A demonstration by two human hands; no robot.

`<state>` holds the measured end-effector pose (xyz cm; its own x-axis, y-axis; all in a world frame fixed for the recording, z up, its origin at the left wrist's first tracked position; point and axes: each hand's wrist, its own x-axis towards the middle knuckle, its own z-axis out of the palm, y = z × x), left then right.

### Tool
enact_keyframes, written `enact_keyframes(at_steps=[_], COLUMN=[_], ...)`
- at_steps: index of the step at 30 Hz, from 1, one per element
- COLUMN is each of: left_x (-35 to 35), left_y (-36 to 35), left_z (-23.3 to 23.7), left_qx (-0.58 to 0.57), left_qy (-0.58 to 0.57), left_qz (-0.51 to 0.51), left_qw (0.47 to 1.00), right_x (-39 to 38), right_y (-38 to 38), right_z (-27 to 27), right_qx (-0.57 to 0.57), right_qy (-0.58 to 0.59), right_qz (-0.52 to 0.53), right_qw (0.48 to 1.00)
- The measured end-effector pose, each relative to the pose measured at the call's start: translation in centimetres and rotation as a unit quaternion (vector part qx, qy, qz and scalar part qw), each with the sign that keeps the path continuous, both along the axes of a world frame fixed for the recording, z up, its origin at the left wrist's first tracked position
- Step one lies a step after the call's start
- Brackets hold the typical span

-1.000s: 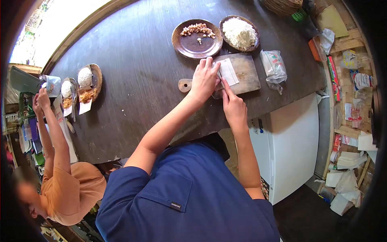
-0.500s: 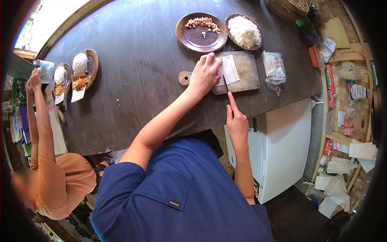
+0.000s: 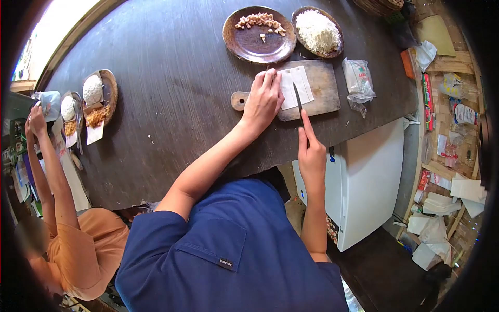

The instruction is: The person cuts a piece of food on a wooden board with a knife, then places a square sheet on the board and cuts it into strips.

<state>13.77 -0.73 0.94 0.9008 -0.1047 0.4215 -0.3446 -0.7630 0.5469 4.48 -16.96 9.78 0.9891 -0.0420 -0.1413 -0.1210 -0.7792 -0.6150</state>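
My left hand point(image 3: 263, 99) presses its fingers down on the left part of a white sheet-like block point(image 3: 297, 87), which lies on a wooden cutting board point(image 3: 325, 86). The board's round handle point(image 3: 239, 101) pokes out to the left of that hand. In my right hand point(image 3: 311, 147) is a dark knife point(image 3: 298, 99), its index finger stretched along the back. The blade points away from me, over the white block. What lies beneath my left fingers is hidden.
Behind the board are a brown plate point(image 3: 249, 48) with diced pieces and a bowl of white shreds point(image 3: 318, 34). A plastic packet point(image 3: 357, 80) lies right. Plates of food point(image 3: 110, 86) stand left, near another person in orange point(image 3: 99, 244). A white cabinet point(image 3: 371, 182) stands below the table.
The knife has moved away from my left hand, to the right across the white block, with my right hand. The block's pieces now look closer together. The view has shifted slightly.
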Motion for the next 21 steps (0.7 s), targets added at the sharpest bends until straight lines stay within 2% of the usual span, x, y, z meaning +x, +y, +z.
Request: enact_keyframes(at_steps=[2, 3, 5, 9, 21], left_x=[0.0, 0.1, 0.3, 0.4, 0.3], left_y=[0.0, 0.3, 0.3, 0.2, 0.4], left_z=[0.3, 0.5, 0.4, 0.2, 0.3], left_qx=[0.007, 0.017, 0.041, 0.033, -0.017], left_qy=[0.009, 0.011, -0.011, -0.006, 0.015], left_qz=[-0.006, -0.008, -0.001, 0.005, -0.002], left_qw=[1.0, 1.0, 0.999, 0.999, 1.0], right_x=[1.8, 2.3, 3.2, 3.3, 4.2], right_y=[0.7, 0.7, 1.5, 1.3, 1.2], right_z=[-2.0, -2.3, -1.8, -2.6, -2.2], right_qx=[0.011, 0.012, -0.036, -0.035, -0.048], right_qy=[-0.075, -0.072, 0.025, -0.018, 0.002], right_qz=[0.026, 0.031, 0.011, 0.04, 0.051], right_qw=[0.997, 0.997, 0.999, 0.998, 0.998])
